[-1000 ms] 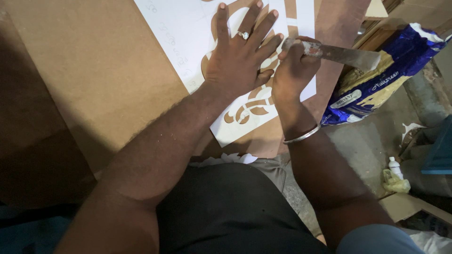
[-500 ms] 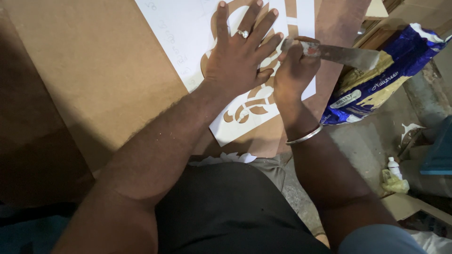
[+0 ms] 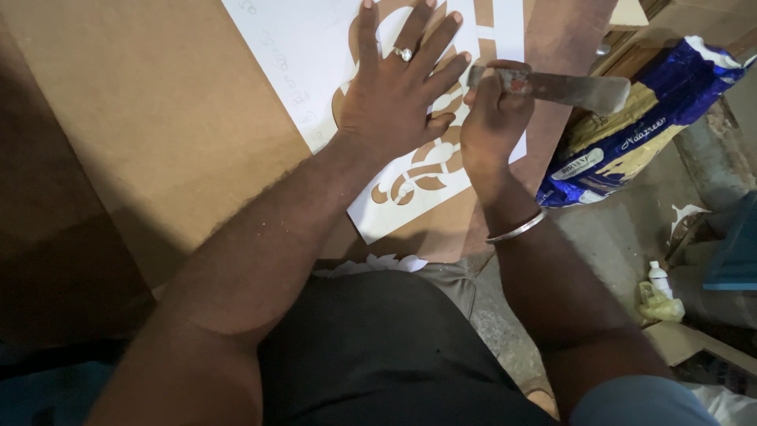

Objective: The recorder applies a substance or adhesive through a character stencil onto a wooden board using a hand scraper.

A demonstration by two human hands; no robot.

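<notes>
My left hand (image 3: 398,95) lies flat with fingers spread on a white paper stencil (image 3: 315,55) with cut-out curling shapes, pressing it onto a brown board (image 3: 158,118). A ring sits on one finger. My right hand (image 3: 493,122) is closed around a flat metal blade (image 3: 579,88), like a putty knife, held at the stencil's right edge beside the left fingertips. The blade points right, over the board's edge. A metal bangle (image 3: 516,229) circles my right wrist.
A blue and yellow plastic bag (image 3: 639,118) lies to the right of the board on a grey floor. A small white bottle (image 3: 657,278) and crumpled yellow wrapper sit at the right. A blue object (image 3: 737,244) stands at the far right edge.
Both hands stay on the stencil. The right hand with the blade has shifted slightly along the stencil's right edge.
</notes>
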